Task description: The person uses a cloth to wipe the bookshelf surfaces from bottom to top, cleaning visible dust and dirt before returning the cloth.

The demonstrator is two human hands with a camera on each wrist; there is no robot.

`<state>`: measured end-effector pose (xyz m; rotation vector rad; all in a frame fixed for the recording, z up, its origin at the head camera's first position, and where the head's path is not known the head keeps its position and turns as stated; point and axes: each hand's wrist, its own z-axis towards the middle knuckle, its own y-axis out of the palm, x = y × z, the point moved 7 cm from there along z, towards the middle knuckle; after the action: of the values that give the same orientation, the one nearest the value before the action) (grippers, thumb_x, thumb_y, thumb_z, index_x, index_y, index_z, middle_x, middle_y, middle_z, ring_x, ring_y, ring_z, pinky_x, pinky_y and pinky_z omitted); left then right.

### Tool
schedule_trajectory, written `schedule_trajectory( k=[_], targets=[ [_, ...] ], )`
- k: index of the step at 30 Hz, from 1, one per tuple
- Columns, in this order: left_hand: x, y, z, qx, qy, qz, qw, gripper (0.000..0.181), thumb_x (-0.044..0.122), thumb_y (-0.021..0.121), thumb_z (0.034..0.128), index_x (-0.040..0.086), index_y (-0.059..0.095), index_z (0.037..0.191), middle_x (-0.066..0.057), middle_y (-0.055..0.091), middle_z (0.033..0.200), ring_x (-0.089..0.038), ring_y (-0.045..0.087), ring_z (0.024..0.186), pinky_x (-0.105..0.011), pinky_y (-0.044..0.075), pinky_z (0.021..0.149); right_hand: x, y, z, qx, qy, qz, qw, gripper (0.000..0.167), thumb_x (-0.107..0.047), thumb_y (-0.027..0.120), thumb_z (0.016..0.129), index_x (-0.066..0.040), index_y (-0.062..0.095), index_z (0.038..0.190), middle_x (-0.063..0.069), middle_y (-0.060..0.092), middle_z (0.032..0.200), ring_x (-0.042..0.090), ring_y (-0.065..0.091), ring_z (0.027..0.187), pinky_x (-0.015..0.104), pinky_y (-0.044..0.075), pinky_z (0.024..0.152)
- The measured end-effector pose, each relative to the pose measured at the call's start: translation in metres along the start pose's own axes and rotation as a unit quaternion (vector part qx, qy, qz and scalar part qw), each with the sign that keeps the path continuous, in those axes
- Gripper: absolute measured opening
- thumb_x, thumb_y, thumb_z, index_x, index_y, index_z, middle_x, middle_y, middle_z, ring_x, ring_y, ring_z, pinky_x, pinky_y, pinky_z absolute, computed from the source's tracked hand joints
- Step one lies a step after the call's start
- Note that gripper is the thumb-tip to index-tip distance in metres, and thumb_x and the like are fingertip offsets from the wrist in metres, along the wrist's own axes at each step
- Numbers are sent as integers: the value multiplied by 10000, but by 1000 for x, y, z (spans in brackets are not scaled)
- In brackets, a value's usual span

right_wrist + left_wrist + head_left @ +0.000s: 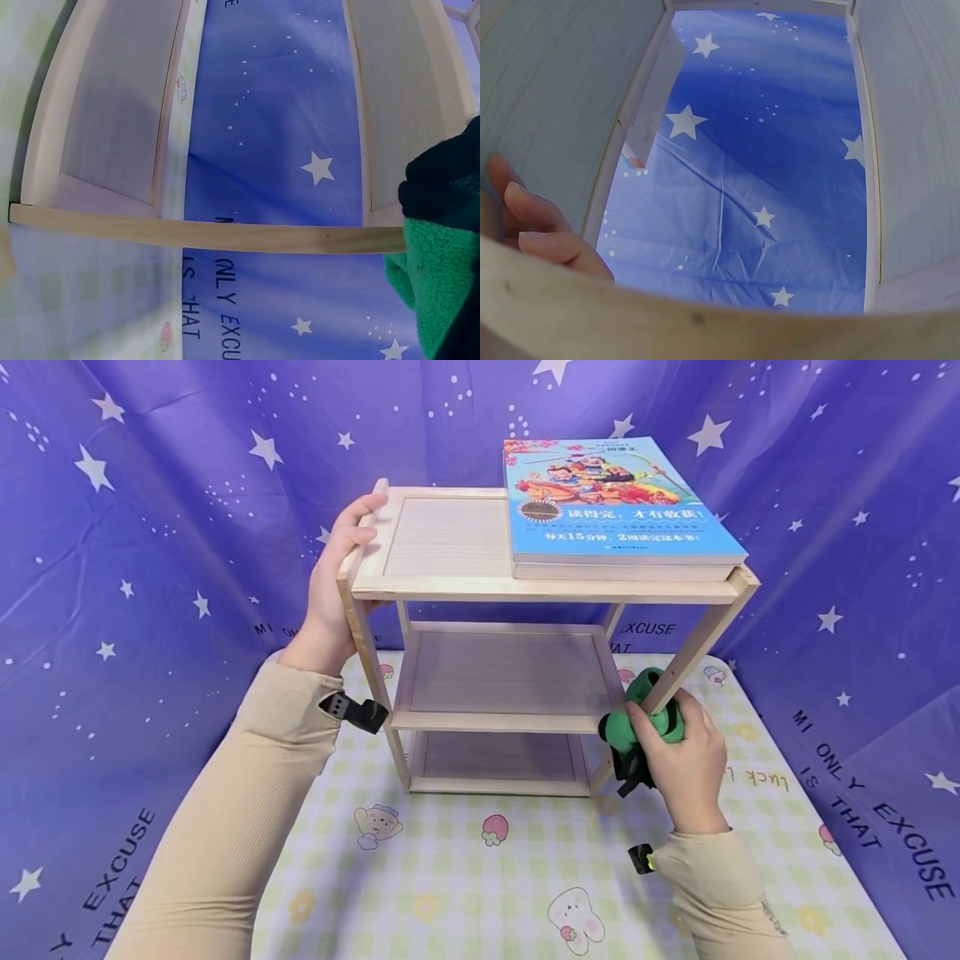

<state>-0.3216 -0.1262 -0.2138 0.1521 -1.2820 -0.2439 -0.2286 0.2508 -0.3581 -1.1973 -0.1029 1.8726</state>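
A light wooden three-tier shelf (491, 724) stands upright on the table. At its upper left, my left hand (333, 577) grips the side edge of the top board, and some of its fingers (547, 217) show beside a board in the left wrist view. My right hand (688, 760) holds a fuzzy green and black soft thing (628, 732) against the front right leg, at about the middle tier. That soft thing seems to wrap round the leg; its exact kind is unclear. The fingers are partly hidden behind leg and cloth.
A blue-covered book (615, 518) lies on the right part of the top board, apparently on another book. Under the shelf is a green checked tablecloth (450, 877) with cartoon prints. Purple star-patterned curtains (187, 485) surround the table at the back and sides.
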Motion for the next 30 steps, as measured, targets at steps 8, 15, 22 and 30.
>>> schedule_trajectory(
  k=[8, 15, 22, 30],
  targets=[
    [0, 0, 0, -22, 4, 34, 10000, 484, 244, 385, 921, 220, 477, 1396, 95, 344, 1555, -242, 352, 1287, -404, 309, 929, 3, 2, -2, 6, 120, 93, 9999, 443, -315, 757, 846, -65, 657, 1198, 211, 692, 1146, 429, 639, 1025, 479, 426, 817],
    [0, 0, 0, -23, -26, 13, 10000, 496, 246, 383, 923, 221, 466, 1411, 58, 345, 1548, -248, 352, 1286, -409, 308, 937, 7, 3, -5, -28, 334, 138, 9993, 443, -335, 744, 858, -74, 655, 1204, 218, 699, 1119, 416, 648, 1020, 366, 399, 801],
    [0, 0, 0, -25, -45, 47, 10000, 491, 247, 386, 924, 231, 471, 1407, 76, 352, 1545, -245, 359, 1285, -403, 316, 929, 9, 5, -7, -127, 478, 167, 9986, 452, -347, 727, 877, -81, 639, 1232, 227, 689, 1143, 420, 639, 1044, 448, 420, 834],
    [0, 0, -1, -40, -46, 37, 10000, 485, 236, 380, 929, 220, 469, 1406, 115, 349, 1554, -237, 360, 1284, -394, 317, 916, 9, 4, -10, -175, 613, 277, 9976, 481, -361, 725, 878, -101, 628, 1271, 198, 676, 1206, 398, 629, 1098, 455, 427, 869]
  ],
)
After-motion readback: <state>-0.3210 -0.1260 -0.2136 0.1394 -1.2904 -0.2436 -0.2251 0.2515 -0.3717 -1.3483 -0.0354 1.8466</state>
